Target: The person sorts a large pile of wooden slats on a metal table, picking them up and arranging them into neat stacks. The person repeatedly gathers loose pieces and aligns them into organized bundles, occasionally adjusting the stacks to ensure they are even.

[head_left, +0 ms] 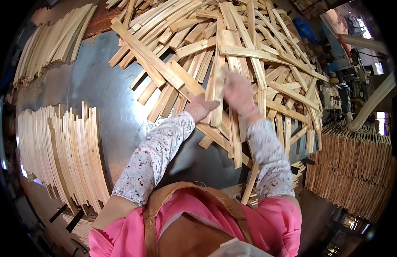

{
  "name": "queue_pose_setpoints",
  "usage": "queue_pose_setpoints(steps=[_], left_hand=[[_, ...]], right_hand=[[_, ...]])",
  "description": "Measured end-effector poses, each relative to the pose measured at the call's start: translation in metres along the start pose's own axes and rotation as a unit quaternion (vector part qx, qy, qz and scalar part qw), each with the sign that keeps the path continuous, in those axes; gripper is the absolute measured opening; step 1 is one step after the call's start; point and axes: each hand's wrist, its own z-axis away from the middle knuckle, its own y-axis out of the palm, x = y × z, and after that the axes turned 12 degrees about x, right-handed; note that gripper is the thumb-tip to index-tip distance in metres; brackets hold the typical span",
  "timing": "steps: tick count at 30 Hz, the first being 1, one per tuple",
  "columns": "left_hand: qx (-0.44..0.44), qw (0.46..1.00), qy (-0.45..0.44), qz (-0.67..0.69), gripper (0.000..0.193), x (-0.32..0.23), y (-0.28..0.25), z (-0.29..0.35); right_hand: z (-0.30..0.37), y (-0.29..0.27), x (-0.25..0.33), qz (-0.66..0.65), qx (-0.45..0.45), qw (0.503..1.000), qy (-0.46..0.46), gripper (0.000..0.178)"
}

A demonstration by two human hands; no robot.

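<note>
Pink sleeves and a pink shirt (275,222) are closest, with a brown apron (151,225) worn over the top. Next come two white arm covers (147,158) with little flowers on them, reaching out over a shiny gray metal table (117,90). The left hand (200,108) is at the near side of a big messy pile. Its thumb lies on a long, flat wood strip (216,116) that points away from the body. Its other fingers are mostly hidden, so I cannot tell if it grips the strip. The right hand (239,94) is just to the right, over the pile, and too blurry to tell if it is open or holding anything. The heap of loose strips (292,92) crisscrosses every which way under and past both hands. Off to the left, more strips stand in a neat row (61,150). On the right is a tall stack of wood (348,167). Farther off are another tidy bunch (52,45), top left, and a blue machine (334,51) near a fat, pale hose (374,103), top right.
</note>
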Motion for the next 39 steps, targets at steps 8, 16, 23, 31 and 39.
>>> queue_pose_setpoints(steps=[8,16,23,31,39], left_hand=[[-0.031,0.994,-0.042,-0.093,0.069,0.135,-0.057,0.238],[-0.373,0.832,-0.270,-0.311,0.045,0.260,-0.032,0.390],[-0.510,0.753,-0.253,-0.329,0.068,0.327,-0.038,0.431],[-0.345,0.929,-0.094,-0.097,0.064,0.286,-0.049,0.443],[-0.334,0.874,-0.184,-0.300,0.072,0.346,0.002,0.357]], right_hand=[[-0.116,-0.031,-0.163,0.313,0.038,0.948,0.030,0.057],[-0.135,-0.014,0.075,0.181,0.197,0.958,-0.103,0.069],[-0.096,0.155,0.269,0.150,0.279,0.928,-0.198,0.025],[0.016,0.337,0.400,-0.023,0.406,0.904,0.130,0.061],[-0.098,0.210,0.270,0.205,0.060,0.971,-0.104,0.065]])
